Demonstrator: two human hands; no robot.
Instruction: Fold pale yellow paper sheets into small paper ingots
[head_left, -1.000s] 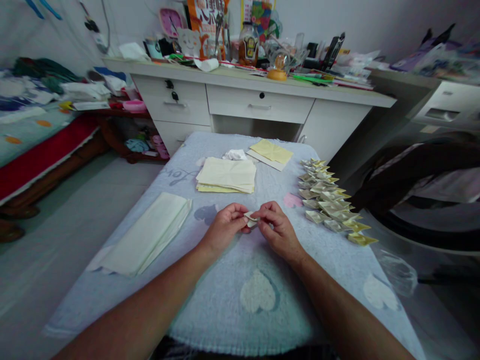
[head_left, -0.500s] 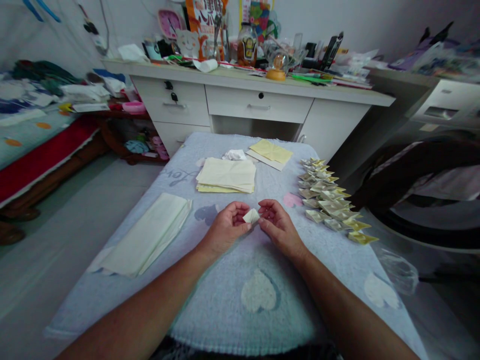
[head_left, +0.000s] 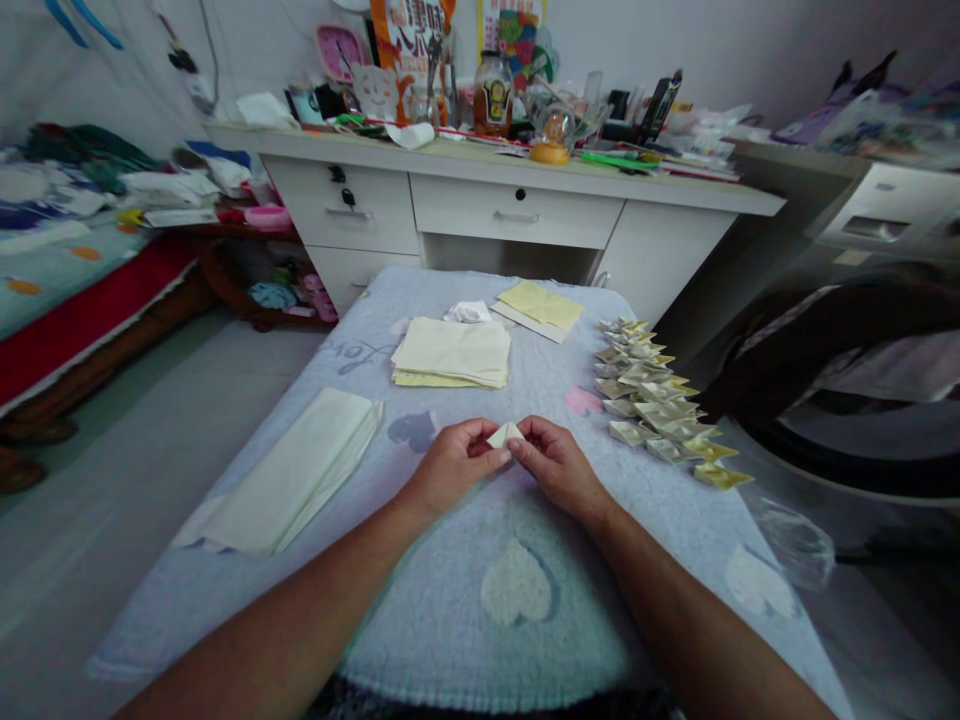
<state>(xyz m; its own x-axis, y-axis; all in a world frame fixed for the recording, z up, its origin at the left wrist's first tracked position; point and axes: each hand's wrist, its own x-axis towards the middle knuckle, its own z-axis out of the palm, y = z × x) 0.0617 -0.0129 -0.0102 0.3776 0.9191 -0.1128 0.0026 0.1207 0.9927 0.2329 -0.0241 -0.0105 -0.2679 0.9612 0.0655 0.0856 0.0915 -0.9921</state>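
Observation:
A small folded piece of pale paper (head_left: 504, 434) is pinched between both hands, its pointed top showing above the thumbs. My left hand (head_left: 459, 462) grips its left side, fingers curled behind. On the right side, my right hand (head_left: 559, 462) holds it with the thumb pressed on the front. Beyond the hands lies a stack of cream paper sheets (head_left: 451, 350). Several rows of small folded paper boats (head_left: 660, 400) stand to the right, whitish and yellow. A long folded bundle of pale paper (head_left: 292, 470) rests at the left.
A blue cloth with hearts (head_left: 517, 585) covers the table. Behind the stack are a crumpled white paper (head_left: 469, 312) and yellow sheets (head_left: 540, 303). A cluttered white desk (head_left: 517, 210) stands at the back, a washing machine (head_left: 877, 230) at right, a bed (head_left: 67, 280) at left.
My right hand has closed in on the folded paper, its thumb now on the front. The paper's visible part has become a lower, triangular shape.

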